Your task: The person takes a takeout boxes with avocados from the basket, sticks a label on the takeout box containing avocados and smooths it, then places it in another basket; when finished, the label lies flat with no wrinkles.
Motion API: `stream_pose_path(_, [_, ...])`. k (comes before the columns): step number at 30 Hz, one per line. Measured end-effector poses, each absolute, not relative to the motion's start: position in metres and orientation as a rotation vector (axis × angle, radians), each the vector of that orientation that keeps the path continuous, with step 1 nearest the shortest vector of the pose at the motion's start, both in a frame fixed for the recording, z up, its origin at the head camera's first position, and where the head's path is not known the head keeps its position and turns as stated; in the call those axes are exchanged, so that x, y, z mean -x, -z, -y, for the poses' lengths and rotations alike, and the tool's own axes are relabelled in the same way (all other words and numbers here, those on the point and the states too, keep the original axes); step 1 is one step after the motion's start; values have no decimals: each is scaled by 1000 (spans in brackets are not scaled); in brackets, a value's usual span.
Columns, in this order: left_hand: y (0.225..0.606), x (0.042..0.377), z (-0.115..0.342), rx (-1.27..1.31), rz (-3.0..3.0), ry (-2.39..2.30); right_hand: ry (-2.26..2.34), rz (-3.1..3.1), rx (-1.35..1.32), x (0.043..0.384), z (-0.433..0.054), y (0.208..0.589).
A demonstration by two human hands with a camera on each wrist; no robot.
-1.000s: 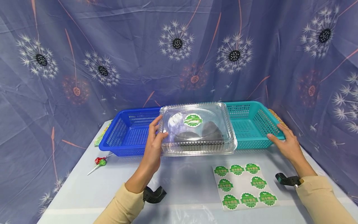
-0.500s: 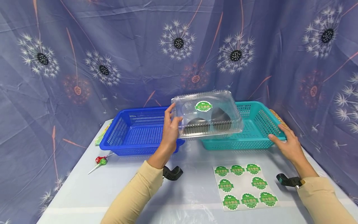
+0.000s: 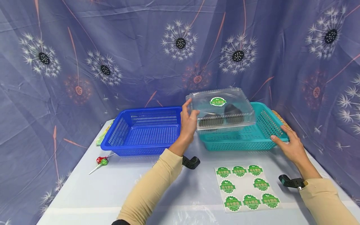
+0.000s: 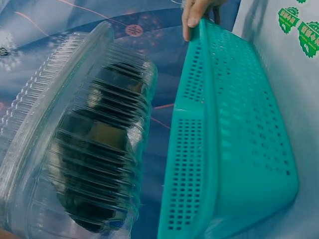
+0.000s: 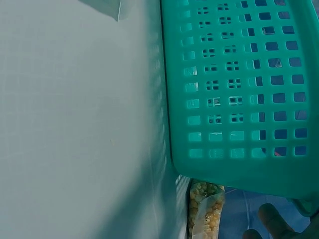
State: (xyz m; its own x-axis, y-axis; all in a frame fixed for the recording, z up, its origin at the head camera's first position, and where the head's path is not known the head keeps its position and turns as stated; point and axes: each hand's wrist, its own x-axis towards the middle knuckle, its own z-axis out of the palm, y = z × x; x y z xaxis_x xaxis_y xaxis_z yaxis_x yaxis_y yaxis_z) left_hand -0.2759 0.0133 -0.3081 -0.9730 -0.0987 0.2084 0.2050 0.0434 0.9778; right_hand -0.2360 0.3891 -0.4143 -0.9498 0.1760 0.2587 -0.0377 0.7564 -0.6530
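My left hand (image 3: 187, 122) grips the left edge of a clear plastic clamshell container (image 3: 242, 103), lifted and tilted above the teal basket (image 3: 239, 145). A round green-and-white sticker (image 3: 217, 101) is on its lid. Dark, rounded items (image 4: 94, 164) lie inside, their kind blurred by the ribbed plastic. The left wrist view has the container's side beside the basket's rim (image 4: 212, 124). At the basket's near right corner, my right hand (image 3: 292, 147) holds the rim, thumb on the near side and fingers at the right; in the right wrist view only some fingertips (image 5: 273, 219) show.
A blue basket (image 3: 143, 151) stands left of the teal one. Two lollipops (image 3: 102, 161) lie before its left end, near a yellow-green packet (image 3: 102, 137). A sheet of green stickers (image 3: 242, 187) lies in front. Behind the teal basket's right side is a bag of yellow kernels (image 5: 205, 211).
My left hand has carried the container right and away from me, from between the two baskets to over the teal one. My right hand stays at the basket's corner.
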Motion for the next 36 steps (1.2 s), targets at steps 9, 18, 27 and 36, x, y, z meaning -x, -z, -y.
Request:
stream_pose_path(9, [314,290,-45,103,2167,1980,-1001,2677,172,234,-387,413])
stream_pose_path(18, [325,296,-67,60,2227,1934,-990,2699,180,235,-388,413])
stream_pose_path(27, [339,297,-76,79,2285,1888,-993,2701,176,236,-387,414])
stream_pose_path(36, [347,296,-87,97,2326,1853,-999,2692,188,236,-387,412])
